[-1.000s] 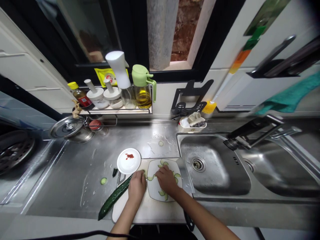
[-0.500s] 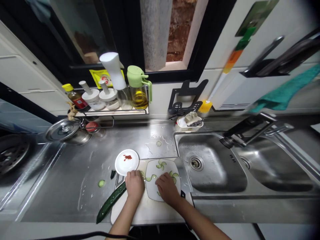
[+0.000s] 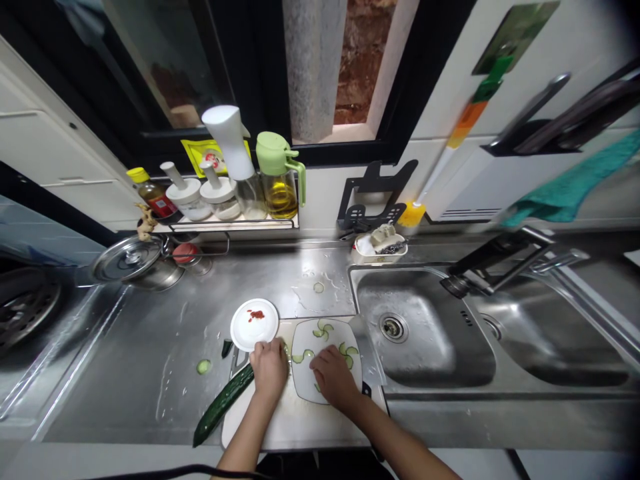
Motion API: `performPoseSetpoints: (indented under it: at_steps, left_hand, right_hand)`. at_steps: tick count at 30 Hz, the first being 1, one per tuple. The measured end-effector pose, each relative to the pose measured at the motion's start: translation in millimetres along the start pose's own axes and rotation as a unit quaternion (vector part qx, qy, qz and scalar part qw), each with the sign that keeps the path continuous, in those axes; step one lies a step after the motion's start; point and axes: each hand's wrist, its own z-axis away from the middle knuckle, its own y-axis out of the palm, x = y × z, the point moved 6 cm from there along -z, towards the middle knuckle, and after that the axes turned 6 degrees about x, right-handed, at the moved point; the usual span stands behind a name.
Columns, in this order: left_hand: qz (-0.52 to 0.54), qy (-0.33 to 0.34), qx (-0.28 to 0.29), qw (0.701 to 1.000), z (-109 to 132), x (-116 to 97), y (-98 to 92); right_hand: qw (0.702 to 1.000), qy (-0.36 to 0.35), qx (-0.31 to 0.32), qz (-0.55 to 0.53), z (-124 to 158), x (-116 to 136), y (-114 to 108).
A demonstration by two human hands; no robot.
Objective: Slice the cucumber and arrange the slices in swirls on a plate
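Observation:
A white squarish plate [image 3: 325,393] lies on the cutting board [image 3: 300,427], with thin cucumber slices [image 3: 323,329] arranged on it in small groups. My right hand [image 3: 335,377] is over the plate, fingers curled together and fingertips down by a slice near the plate's middle; whatever they pinch is hidden. Left of the plate, my left hand [image 3: 269,368] rests closed on the board beside more slices, its fingertips hiding what they hold. A whole-skinned cucumber [image 3: 223,405] slants from beside my left hand over the board's left edge.
A small white dish [image 3: 250,337] with red bits sits behind my left hand. A cleaver [image 3: 369,353] lies right of the plate, by the sink [image 3: 425,327]. A loose slice [image 3: 203,367] and a cucumber end [image 3: 227,347] lie on the counter. Bottles [image 3: 277,193] stand on the rack behind.

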Motion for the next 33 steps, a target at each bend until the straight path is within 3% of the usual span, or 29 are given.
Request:
performPoseSetpoints:
  at_steps: [7,12,15,18,26,29,33]
  left_hand:
    - [0.188,0.058,0.04,0.98,3.0,14.2,-6.1]
    - [0.325,0.072,0.075,0.94,5.6,17.4,-3.2]
    - [0.421,0.064,0.119,0.897,6.1,14.3,3.9]
    - [0.481,0.046,0.147,0.863,7.0,13.0,9.3]
    - [0.532,0.0,0.21,0.82,10.6,13.3,20.4]
    - [0.545,-0.063,0.247,0.799,13.9,12.1,28.1]
    - [0.586,-0.134,0.29,0.745,18.7,6.0,33.5]
  right_hand:
    - [0.998,0.015,-0.011,-0.068,-11.9,2.8,-2.0]
    - [0.983,0.038,-0.014,-0.178,-29.7,10.0,-4.5]
    - [0.972,0.056,0.011,-0.23,-38.2,14.0,-2.1]
    - [0.967,0.068,0.028,-0.243,-40.7,15.5,-1.3]
    - [0.964,0.09,0.041,-0.246,-34.0,17.9,-9.8]
    - [0.965,0.087,0.043,-0.243,-31.1,21.8,-14.5]
    - [0.969,0.087,0.04,-0.23,-25.6,24.8,-18.9]
